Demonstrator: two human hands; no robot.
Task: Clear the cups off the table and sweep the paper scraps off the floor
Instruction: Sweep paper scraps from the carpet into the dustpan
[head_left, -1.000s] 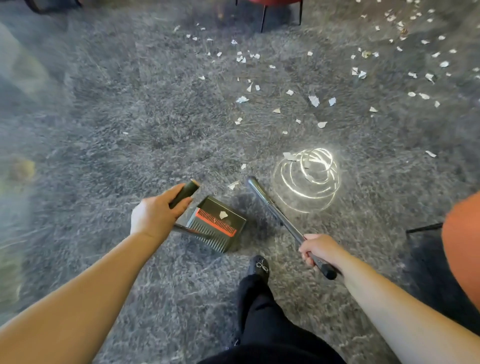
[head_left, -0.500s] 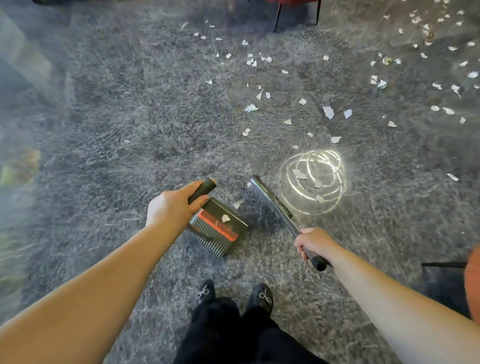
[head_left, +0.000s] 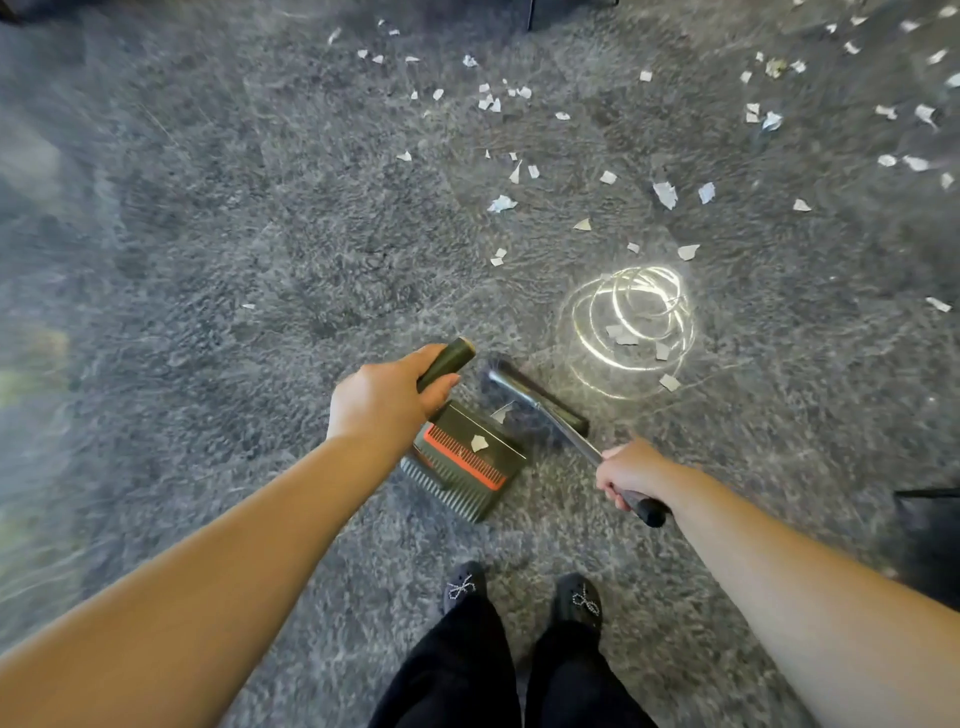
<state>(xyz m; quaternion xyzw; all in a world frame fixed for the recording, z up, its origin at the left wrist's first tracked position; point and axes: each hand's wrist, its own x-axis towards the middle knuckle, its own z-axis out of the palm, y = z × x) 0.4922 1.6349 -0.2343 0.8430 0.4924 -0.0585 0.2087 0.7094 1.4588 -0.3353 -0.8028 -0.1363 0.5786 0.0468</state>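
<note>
The shaggy grey carpet (head_left: 218, 249) is your biggest problem: its deep pile can trap scraps, so a light pass may ride over them and a hard flick may scatter them wider.

Most of the torn white paper scraps (head_left: 665, 195) lie from twelve to two o'clock of you, well apart from the pan. A few sit inside the bright looping patch of reflected light (head_left: 631, 325) at one o'clock, where glare makes them easy to miss.

Your black long-handled dustpan with the red comb strip (head_left: 462, 462) rests on the carpet just ahead of your black shoes with bow trim (head_left: 579, 597). One scrap lies in it and another sits at its lip. Your left hand (head_left: 384, 405) is wrapped around the pan's dark upright handle. If you tilt or lift it while reaching forward, I judge those scraps could slide back out.

The black-headed broom with a silver shaft (head_left: 535, 400) has its head just beside the pan's mouth, at the pan's one o'clock. Your right hand (head_left: 631, 473) is clenched around the shaft near its black end grip. Held that far back, the head may wobble, and a fast stroke could push scraps past the pan's side instead of into it.

No cups or worktop are in view.
</note>
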